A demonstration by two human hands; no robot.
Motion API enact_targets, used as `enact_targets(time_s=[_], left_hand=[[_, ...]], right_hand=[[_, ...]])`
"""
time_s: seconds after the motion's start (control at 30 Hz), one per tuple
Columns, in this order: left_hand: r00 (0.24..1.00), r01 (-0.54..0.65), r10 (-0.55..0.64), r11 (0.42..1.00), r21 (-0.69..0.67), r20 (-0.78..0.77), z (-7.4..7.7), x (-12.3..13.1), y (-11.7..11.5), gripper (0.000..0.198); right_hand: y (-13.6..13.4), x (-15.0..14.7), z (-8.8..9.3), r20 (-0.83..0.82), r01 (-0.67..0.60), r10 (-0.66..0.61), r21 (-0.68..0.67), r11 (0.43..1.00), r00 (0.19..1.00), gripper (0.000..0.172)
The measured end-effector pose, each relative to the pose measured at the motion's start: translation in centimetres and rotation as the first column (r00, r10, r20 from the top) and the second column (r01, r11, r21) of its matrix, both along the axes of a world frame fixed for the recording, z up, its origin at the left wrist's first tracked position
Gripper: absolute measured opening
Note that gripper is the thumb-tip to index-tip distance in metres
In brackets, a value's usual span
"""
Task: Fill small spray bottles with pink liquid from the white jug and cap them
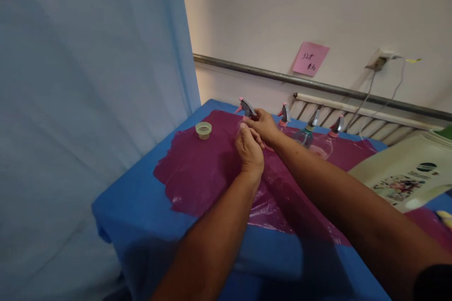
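Note:
Both of my hands are closed around one spray bottle with a grey and pink trigger head (247,107). My left hand (250,148) wraps the clear body, which is mostly hidden behind the fingers. Just above it, my right hand (264,127) grips around the pink collar below the spray head. The bottle stands roughly upright over the purple plastic sheet (197,174). To the left is a small pale green cup (204,130). On the right stand more spray bottles: one with a pink collar (283,115), a teal one (306,135) and a clear one (330,143).
A blue cloth (141,197) covers the table under the sheet. A blue curtain (88,80) hangs along the left. Behind are a metal pipe (247,69), a radiator (370,121) and cords from a wall socket (379,62). A pale printed bag (406,169) lies at right.

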State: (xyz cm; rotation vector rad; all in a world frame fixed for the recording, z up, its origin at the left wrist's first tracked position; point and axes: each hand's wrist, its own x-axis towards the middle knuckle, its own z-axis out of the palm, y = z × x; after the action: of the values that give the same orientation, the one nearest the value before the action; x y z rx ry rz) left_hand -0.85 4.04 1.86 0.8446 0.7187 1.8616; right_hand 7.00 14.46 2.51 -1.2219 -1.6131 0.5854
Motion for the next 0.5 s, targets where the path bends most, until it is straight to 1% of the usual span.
enact_targets(time_s=[0.1,0.17,0.23,0.3,0.4,0.5], left_hand=[[0.999,-0.017,0.018,1.000,0.023,-0.030,0.3,-0.1,-0.2,0.080],[0.999,-0.012,0.014,0.999,0.033,-0.043,0.6,-0.1,-0.4,0.081],[0.998,-0.001,0.004,0.998,0.058,-0.057,1.0,-0.2,-0.9,0.082],[0.997,0.012,-0.004,0.995,0.102,-0.079,1.6,-0.3,-1.7,0.080],[0.991,0.042,-0.019,0.983,0.179,-0.130,2.2,-0.6,-3.1,0.076],[0.973,0.106,-0.052,0.966,0.234,-0.225,2.1,-0.6,-4.2,0.071]], right_hand=[[-0.4,-0.3,0.0,-0.039,-0.020,0.018,-0.039,0.999,0.999,0.036],[-1.3,0.0,0.2,-0.063,-0.034,0.032,-0.037,0.999,0.998,0.038],[-2.8,0.7,0.6,-0.085,-0.040,0.038,-0.024,0.999,0.996,0.042],[-5.0,2.0,0.9,-0.100,-0.035,0.034,-0.010,0.999,0.994,0.044],[-9.7,5.0,1.1,-0.099,-0.021,0.024,0.022,1.000,0.995,0.043],[-14.4,8.4,0.9,-0.114,-0.001,0.007,0.045,0.999,0.993,0.039]])
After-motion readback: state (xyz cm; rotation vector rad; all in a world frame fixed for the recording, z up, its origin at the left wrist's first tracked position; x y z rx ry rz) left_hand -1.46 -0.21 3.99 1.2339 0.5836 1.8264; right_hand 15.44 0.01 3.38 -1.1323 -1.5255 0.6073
